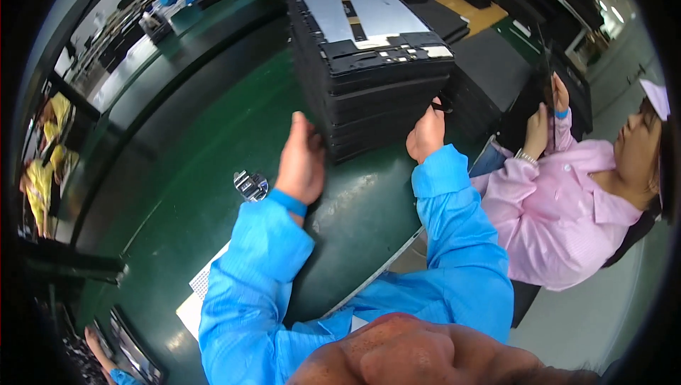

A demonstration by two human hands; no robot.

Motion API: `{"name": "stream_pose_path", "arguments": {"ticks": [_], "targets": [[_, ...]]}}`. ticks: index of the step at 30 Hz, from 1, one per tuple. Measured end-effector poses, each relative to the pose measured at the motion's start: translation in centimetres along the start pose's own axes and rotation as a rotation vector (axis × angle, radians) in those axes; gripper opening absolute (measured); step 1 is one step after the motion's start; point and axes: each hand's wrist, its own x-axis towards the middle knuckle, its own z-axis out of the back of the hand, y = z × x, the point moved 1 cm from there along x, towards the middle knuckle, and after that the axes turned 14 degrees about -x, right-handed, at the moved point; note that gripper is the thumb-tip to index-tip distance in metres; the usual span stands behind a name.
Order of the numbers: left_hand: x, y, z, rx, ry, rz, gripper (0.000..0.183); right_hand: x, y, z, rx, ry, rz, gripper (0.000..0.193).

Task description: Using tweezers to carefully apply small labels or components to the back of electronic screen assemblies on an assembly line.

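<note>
A tall stack of black trays (383, 112) stands on the green table (213, 108) in front of me. On its top lies a flat device assembly (383, 13) with silver-grey panels and small parts along the near edge. My left hand (301, 162) is beside the stack's near left corner, thumb up and fingers stretched along it. At the near right corner is my right hand (427, 133), its thumb up by a small black tab (442, 105). Its other fingers are partly hidden. I cannot tell whether either hand touches the trays.
Left of my left wrist lies a small shiny metal-and-clear part (251, 185). White sheets (195, 307) stick out beneath my left sleeve. To the right sits a person in pink (553, 201), holding a dark flat panel, near more black trays (489, 66). Other workers are farther off.
</note>
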Motion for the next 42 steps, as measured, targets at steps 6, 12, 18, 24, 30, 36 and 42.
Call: {"name": "stream_pose_path", "arguments": {"ticks": [6, 12, 18, 24, 30, 36, 42], "targets": [[-1.7, 1.6, -0.4, -0.071, 0.218, -0.036, 0.056, -1.0, -0.2, -0.5, 0.043, 0.289, -0.070, 0.027], [-7.3, 2.2, 1.2, 0.011, 0.044, -0.036, 0.073, -2.8, 1.0, 1.3, -0.028, 0.502, -0.120, 0.027], [-11.5, -3.2, 0.0, 0.257, 0.158, -0.092, 0.083, -2.6, 5.5, -0.2, -0.016, 0.402, 0.015, 0.034], [-8.0, -5.2, -5.7, 0.606, 0.113, -0.553, 0.094, -4.3, 12.5, -4.8, -0.127, 0.507, 0.110, 0.036], [-7.8, -5.4, -5.2, 0.572, 0.174, -0.562, 0.089, -6.5, 14.6, -5.5, -0.224, 0.448, 0.269, 0.026], [-10.8, -7.2, -4.1, 0.324, 0.383, -0.841, 0.071, -10.2, 16.7, -7.9, -0.153, 0.551, 0.466, 0.031], [-17.7, -14.6, 2.6, -0.034, 0.342, -0.746, 0.061, -18.8, 12.3, -13.8, -0.255, 0.678, 0.549, 0.032]]}}
